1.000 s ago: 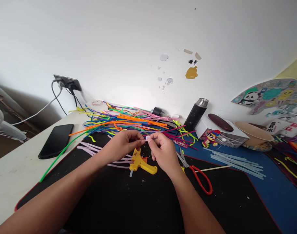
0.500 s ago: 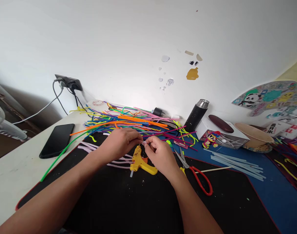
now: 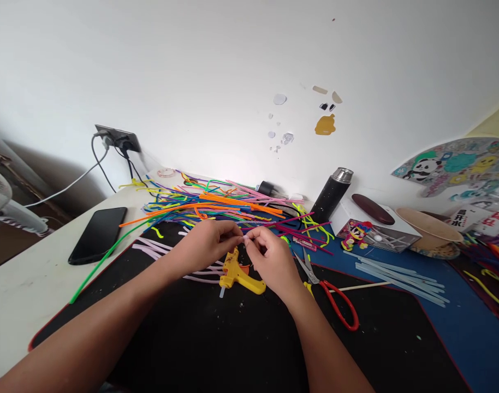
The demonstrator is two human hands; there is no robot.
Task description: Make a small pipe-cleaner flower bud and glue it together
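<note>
Above the glue gun, the fingertips of my left hand point(image 3: 211, 243) and my right hand point(image 3: 274, 262) meet in a pinch. Between them shows a small pale lilac piece point(image 3: 246, 238), mostly covered by the fingers; its exact kind cannot be made out. The yellow glue gun point(image 3: 232, 273) lies on the black mat just below, a clear glue stick poking from its rear. Lilac pipe cleaners point(image 3: 202, 277) lie to its left, partly under my left hand and wrist. Red-handled scissors point(image 3: 335, 300) rest with blades apart to the right of my right hand.
A heap of coloured pipe cleaners point(image 3: 217, 202) spreads along the wall. A phone point(image 3: 97, 234) lies at left. A black thermos point(image 3: 332, 194), a white box point(image 3: 397, 229), a small figurine point(image 3: 356, 236) and clear glue sticks point(image 3: 397, 275) occupy the right side. A thin wooden stick point(image 3: 364, 286) lies beside the scissors.
Both hands stay pinched together over the glue gun, with slight shifts of the fingers around the small piece. The whole view has moved a little; the objects on the desk keep their places.
</note>
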